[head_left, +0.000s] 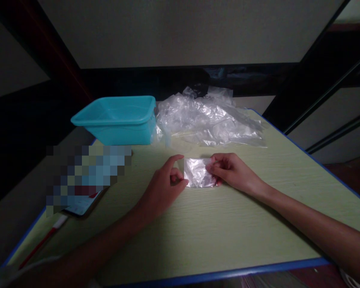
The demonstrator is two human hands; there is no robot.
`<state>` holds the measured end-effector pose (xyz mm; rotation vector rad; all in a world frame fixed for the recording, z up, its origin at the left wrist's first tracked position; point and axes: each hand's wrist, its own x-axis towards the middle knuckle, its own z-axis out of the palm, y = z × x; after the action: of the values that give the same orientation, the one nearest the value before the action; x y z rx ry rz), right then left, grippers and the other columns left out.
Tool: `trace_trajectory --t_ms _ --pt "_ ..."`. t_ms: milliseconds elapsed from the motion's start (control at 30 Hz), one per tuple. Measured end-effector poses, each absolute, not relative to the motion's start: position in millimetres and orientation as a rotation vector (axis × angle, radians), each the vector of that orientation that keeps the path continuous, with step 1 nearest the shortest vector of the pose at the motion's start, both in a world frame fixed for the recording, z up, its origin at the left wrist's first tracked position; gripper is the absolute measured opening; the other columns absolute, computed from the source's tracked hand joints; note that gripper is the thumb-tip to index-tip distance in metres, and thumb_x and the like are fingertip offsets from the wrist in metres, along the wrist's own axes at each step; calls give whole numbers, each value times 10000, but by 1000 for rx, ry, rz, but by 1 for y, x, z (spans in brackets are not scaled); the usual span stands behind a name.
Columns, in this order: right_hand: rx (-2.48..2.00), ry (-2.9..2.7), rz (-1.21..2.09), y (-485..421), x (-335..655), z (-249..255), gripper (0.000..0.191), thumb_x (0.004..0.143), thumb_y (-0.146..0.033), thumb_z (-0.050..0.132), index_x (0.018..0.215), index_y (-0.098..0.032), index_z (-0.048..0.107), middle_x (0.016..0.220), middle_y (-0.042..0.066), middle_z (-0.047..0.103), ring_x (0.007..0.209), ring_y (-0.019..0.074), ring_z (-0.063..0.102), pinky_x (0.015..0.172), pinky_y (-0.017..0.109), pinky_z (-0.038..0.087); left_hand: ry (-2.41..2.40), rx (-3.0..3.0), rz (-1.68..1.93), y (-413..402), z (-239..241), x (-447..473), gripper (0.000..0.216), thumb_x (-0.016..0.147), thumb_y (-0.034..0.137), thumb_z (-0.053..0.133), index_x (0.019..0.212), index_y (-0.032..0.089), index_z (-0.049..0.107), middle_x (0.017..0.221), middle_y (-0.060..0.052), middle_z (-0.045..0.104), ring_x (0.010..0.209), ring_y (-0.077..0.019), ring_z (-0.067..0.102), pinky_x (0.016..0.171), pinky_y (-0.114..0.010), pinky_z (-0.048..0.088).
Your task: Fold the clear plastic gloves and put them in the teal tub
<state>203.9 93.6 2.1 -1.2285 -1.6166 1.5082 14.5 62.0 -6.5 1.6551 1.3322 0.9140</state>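
Observation:
A small, folded clear plastic bag [196, 173] lies flat and shiny in the middle of the table, between my two hands. My left hand [168, 178] curves around its left edge, the index fingertip at the upper corner and the thumb on the lower corner. On the other side, my right hand [228, 170] pinches the right end of the bag between thumb and fingers. Some of the right fingertips are hidden behind the plastic.
Behind the hands, a heap of crumpled clear plastic bags [210, 116] spreads over the back of the table [228, 232]. A turquoise plastic basin [123, 134] stands to its left. At the left lies a partly blurred phone [81, 205] with a red-and-white cable [52, 230].

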Motion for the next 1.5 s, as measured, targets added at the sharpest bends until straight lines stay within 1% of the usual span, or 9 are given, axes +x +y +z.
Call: trace_trajectory --t_ms 267,667,867,967,1067,1133,1267,1367,1500 --pt "-1279 -1559 1417 92 201 2 210 717 -192 604 828 -192 426 439 -80 560 359 92 527 370 199 433 1364 1687 916 64 -7 16 581 695 97 526 1269 106 435 541 98 454 522 -97 433 540 -205 364" --pt "-1230 -1685 1208 94 208 -3 259 723 -257 583 899 -192 404 478 -80 529 383 98 521 385 224 415 1406 1748 919 69 -10 18 557 713 103 528 1265 114 455 526 102 449 497 -88 427 509 -190 344" --pt "-1211 -1942 667 89 211 1 54 776 -214 494 811 -172 491 526 -49 492 438 83 443 435 229 346 1435 1829 913 69 -13 18 526 724 93 542 1243 128 465 546 103 444 502 -83 425 522 -189 348" --pt "-1132 -2122 402 82 211 5 68 804 -172 454 785 -163 519 610 -5 536 512 109 479 489 246 385 1485 1915 916 70 -15 17 483 727 104 561 1203 132 482 582 93 442 515 -91 433 537 -202 373" --pt "-1045 -2266 233 76 209 7 122 840 -176 435 871 -145 549 780 70 597 691 176 563 612 306 468 1552 1961 976 68 -15 17 430 714 128 587 1135 150 506 724 40 487 677 -133 504 660 -261 437" --pt "-1015 -2365 192 72 208 6 213 867 -215 432 1017 -120 549 958 135 613 874 236 584 743 384 497 1511 2062 1005 66 -15 17 393 722 154 596 1107 151 512 886 -26 532 859 -184 529 797 -339 449" --pt "-1028 -2538 146 68 205 -2 522 901 -355 427 1340 -80 357 1355 225 430 1246 304 414 980 524 380 1300 2449 899 61 -15 16 402 828 226 506 1211 118 448 1267 -171 477 1198 -272 432 999 -455 359" --pt "-1050 -2645 101 66 205 -10 609 931 -420 348 1411 -62 240 1437 236 303 1345 298 261 1038 572 273 1239 2616 679 57 -17 15 487 892 273 421 1324 64 343 1432 -213 327 1341 -277 272 1074 -465 268" --pt "-1067 -2729 57 66 210 -13 662 940 -476 287 1406 -8 239 1444 248 257 1355 309 211 1045 583 248 1233 2713 443 56 -16 14 586 929 404 350 1366 18 288 1465 -209 274 1379 -261 184 1097 -460 213"
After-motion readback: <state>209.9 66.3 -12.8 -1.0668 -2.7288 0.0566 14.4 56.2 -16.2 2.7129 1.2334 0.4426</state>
